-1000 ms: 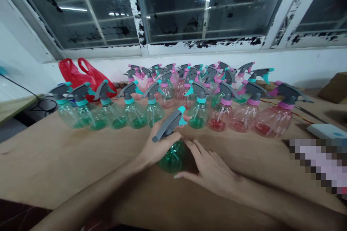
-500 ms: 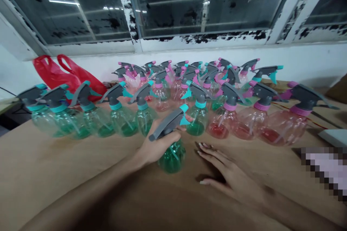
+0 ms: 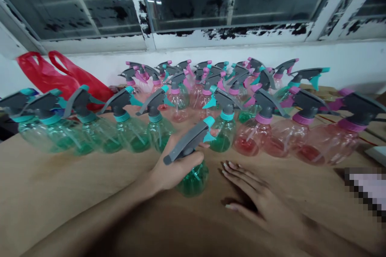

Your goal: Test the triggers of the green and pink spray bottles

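My left hand [image 3: 177, 164] is wrapped round the neck of a green spray bottle [image 3: 194, 182], under its grey and teal trigger head. The bottle is upright in front of me, its neck and collar covered by my fingers. To its right, my right hand [image 3: 256, 194] lies on the wooden table [image 3: 126, 217] with fingers stretched out, apart from the bottle. Just behind stands a front row: several green spray bottles [image 3: 132, 134] to the left, another green spray bottle [image 3: 224, 134] near the middle, and pink spray bottles [image 3: 251, 138] to the right.
Farther back, pink spray bottles [image 3: 179, 108] and green ones crowd together below the window [image 3: 241, 0]. A red plastic bag [image 3: 66, 76] lies at the back left. A pixelated flat object [image 3: 368, 188] is at the right edge.
My right hand has come away from the held bottle to the right and now rests on the table. My left hand keeps its grip. The view has moved closer to the rows.
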`<state>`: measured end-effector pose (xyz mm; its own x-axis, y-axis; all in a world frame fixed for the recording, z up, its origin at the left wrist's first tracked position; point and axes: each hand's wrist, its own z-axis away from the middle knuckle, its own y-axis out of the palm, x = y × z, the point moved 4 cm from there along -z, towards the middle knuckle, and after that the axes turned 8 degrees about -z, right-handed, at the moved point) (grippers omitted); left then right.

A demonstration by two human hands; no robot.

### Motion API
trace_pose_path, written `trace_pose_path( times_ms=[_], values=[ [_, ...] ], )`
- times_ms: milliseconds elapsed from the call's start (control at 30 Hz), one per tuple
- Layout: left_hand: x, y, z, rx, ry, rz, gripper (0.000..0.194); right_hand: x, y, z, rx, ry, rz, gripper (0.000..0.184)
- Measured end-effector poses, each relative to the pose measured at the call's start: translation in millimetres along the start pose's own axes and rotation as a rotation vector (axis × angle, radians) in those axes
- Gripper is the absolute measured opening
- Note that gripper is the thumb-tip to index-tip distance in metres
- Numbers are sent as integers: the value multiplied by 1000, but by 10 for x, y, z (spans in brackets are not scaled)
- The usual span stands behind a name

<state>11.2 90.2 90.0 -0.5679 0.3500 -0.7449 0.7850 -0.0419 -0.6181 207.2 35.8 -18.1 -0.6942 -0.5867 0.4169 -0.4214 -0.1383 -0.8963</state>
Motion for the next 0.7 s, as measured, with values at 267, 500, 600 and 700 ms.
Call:
trace_pose_path(
  times_ms=[267, 500, 600, 700],
  values=[
    [-40, 11, 1, 60, 19, 96, 37, -15, 13, 6, -22, -10, -21, 60],
    [-69, 7, -5, 40, 74, 97, 36, -38, 8, 29, -34, 57, 7, 65],
    [-87, 4, -3, 38, 105, 113, 38, -11, 6, 19, -4, 8, 7, 56],
    [-77, 6, 0, 37, 81, 101, 38, 4, 4, 6, -9, -18, 32, 54]
  ],
)
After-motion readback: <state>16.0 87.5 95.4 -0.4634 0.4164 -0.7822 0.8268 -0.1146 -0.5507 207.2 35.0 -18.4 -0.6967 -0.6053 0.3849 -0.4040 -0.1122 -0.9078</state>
